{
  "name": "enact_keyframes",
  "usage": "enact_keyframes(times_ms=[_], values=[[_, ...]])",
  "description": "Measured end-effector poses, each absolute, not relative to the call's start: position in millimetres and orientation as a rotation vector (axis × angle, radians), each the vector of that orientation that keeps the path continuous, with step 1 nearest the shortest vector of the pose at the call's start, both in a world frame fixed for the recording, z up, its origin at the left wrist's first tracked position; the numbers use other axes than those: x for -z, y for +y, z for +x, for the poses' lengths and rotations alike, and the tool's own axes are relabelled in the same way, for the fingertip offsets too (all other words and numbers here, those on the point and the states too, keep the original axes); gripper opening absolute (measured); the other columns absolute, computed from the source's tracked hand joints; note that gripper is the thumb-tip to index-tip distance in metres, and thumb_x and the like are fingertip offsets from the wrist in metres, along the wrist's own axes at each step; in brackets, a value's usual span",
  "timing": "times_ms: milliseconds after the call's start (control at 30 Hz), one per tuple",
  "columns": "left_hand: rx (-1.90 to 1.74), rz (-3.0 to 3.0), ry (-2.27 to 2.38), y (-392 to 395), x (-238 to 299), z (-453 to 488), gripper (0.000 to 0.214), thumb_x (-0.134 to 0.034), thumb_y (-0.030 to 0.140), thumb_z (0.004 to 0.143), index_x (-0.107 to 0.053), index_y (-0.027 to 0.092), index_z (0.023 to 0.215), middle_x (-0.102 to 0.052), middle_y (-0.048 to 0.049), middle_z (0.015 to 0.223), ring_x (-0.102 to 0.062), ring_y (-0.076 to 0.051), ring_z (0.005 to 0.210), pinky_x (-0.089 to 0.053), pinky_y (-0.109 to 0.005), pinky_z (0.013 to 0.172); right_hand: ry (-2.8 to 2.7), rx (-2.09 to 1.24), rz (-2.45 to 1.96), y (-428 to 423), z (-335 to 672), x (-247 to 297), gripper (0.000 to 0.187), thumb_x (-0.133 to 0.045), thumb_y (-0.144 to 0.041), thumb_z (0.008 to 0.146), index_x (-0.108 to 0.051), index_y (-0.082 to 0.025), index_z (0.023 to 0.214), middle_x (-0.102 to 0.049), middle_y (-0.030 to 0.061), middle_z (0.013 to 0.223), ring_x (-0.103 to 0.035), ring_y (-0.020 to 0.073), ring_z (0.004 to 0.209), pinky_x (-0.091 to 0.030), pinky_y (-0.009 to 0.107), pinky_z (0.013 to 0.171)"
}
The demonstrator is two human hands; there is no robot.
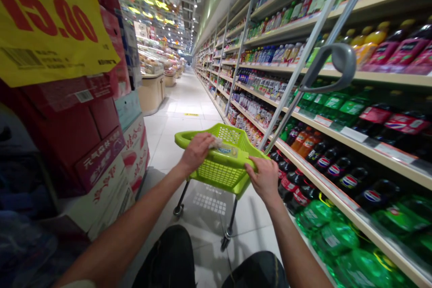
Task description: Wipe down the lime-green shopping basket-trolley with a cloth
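lime-green cart (lattice pattern, too); yellow-and-red price sign; dark red boxes; white floor.

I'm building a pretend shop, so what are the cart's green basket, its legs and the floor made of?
The green basket looks like plastic, smooth and slightly shiny, with moulded-looking holes. The legs are probably smooth metal: thin, straight and dark. The floor looks like glossy tile, maybe ceramic or stone: seams and reflected light show.
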State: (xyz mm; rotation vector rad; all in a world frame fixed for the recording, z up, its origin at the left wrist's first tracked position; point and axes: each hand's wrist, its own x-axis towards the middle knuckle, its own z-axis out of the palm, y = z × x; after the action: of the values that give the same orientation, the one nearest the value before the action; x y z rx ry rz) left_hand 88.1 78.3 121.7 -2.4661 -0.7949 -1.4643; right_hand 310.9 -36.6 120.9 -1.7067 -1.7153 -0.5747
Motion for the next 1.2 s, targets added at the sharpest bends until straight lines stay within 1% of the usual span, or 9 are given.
enact_keyframes(times_ms=[100,167,367,467,667,867,933,1100,1200], values=[[1.607,-2.212,-1.133,104,-119,51,0.028,-0.036,0.020,0.084,-0.055,0.016,0.104,-0.057,-0.0088,0.108,-0.049,-0.020,0.106,-0.040,-0.042,0.095,-1.713,0.591,-1.692,-38,312,-118,0.030,-0.042,-0.039,0.085,-0.061,-0.020,0.097,-0.066,0.0035,0.092,-0.053,0.0179,0.089,-0.024,0.034,0.088],[1.643,-2.121,-1.236,107,-118,44,0.027,-0.036,0.021,0.084,-0.055,0.016,0.103,-0.057,-0.0084,0.107,-0.050,-0.020,0.105,-0.041,-0.041,0.094,-1.688,0.631,-1.692,-37,310,-115,0.029,-0.041,-0.038,0.086,-0.061,-0.020,0.097,-0.066,0.0038,0.091,-0.052,0.0181,0.089,-0.024,0.035,0.089],[1.548,-2.376,-0.863,64,-116,100,0.027,-0.037,0.019,0.085,-0.053,0.016,0.107,-0.057,-0.0082,0.110,-0.048,-0.018,0.109,-0.042,-0.039,0.095,-1.659,0.724,-1.697,-33,310,-110,0.033,-0.039,-0.040,0.086,-0.061,-0.019,0.098,-0.066,0.0046,0.091,-0.052,0.0190,0.087,-0.022,0.036,0.089],[1.503,-2.444,-0.730,64,-116,100,0.028,-0.037,0.017,0.085,-0.053,0.017,0.107,-0.056,-0.0080,0.113,-0.046,-0.019,0.114,-0.041,-0.041,0.097,-1.669,0.751,-1.689,-34,316,-109,0.034,-0.040,-0.043,0.085,-0.061,-0.019,0.098,-0.066,0.0046,0.090,-0.052,0.0192,0.087,-0.023,0.036,0.089],[1.648,-2.280,-1.155,84,-121,86,0.028,-0.037,0.017,0.084,-0.053,0.017,0.106,-0.059,-0.0074,0.108,-0.052,-0.018,0.105,-0.044,-0.041,0.094,-1.617,0.715,-1.695,-35,313,-108,0.031,-0.040,-0.039,0.086,-0.061,-0.019,0.098,-0.065,0.0049,0.093,-0.052,0.0195,0.089,-0.021,0.039,0.092],[1.364,-2.631,-0.567,46,-125,174,0.028,-0.041,0.014,0.082,-0.055,0.015,0.106,-0.059,-0.0103,0.111,-0.048,-0.019,0.112,-0.042,-0.040,0.096,-1.620,0.694,-1.702,-27,306,-108,0.027,-0.041,-0.034,0.086,-0.059,-0.018,0.098,-0.065,0.0056,0.093,-0.051,0.0205,0.090,-0.021,0.041,0.092],[1.340,-2.630,-0.586,52,-126,172,0.027,-0.042,0.013,0.081,-0.056,0.016,0.104,-0.059,-0.0103,0.110,-0.049,-0.019,0.111,-0.042,-0.041,0.095,-1.646,0.695,-1.686,-26,311,-107,0.029,-0.041,-0.034,0.086,-0.057,-0.017,0.103,-0.064,0.0070,0.095,-0.051,0.0206,0.092,-0.022,0.041,0.093],[1.486,-2.427,-1.124,86,-133,129,0.027,-0.040,0.009,0.079,-0.058,0.014,0.098,-0.060,-0.0110,0.105,-0.052,-0.021,0.104,-0.043,-0.044,0.092,-1.642,0.698,-1.676,-24,317,-104,0.039,-0.038,-0.033,0.086,-0.046,-0.013,0.118,-0.061,0.0096,0.099,-0.050,0.0212,0.095,-0.023,0.041,0.094],[1.428,-2.494,-0.992,73,-131,146,0.027,-0.040,0.010,0.079,-0.057,0.014,0.101,-0.058,-0.0105,0.108,-0.051,-0.020,0.106,-0.043,-0.042,0.093,-1.610,0.671,-1.666,-23,312,-103,0.044,-0.038,-0.029,0.084,-0.037,-0.015,0.126,-0.061,0.0079,0.096,-0.050,0.0214,0.094,-0.023,0.043,0.094]])
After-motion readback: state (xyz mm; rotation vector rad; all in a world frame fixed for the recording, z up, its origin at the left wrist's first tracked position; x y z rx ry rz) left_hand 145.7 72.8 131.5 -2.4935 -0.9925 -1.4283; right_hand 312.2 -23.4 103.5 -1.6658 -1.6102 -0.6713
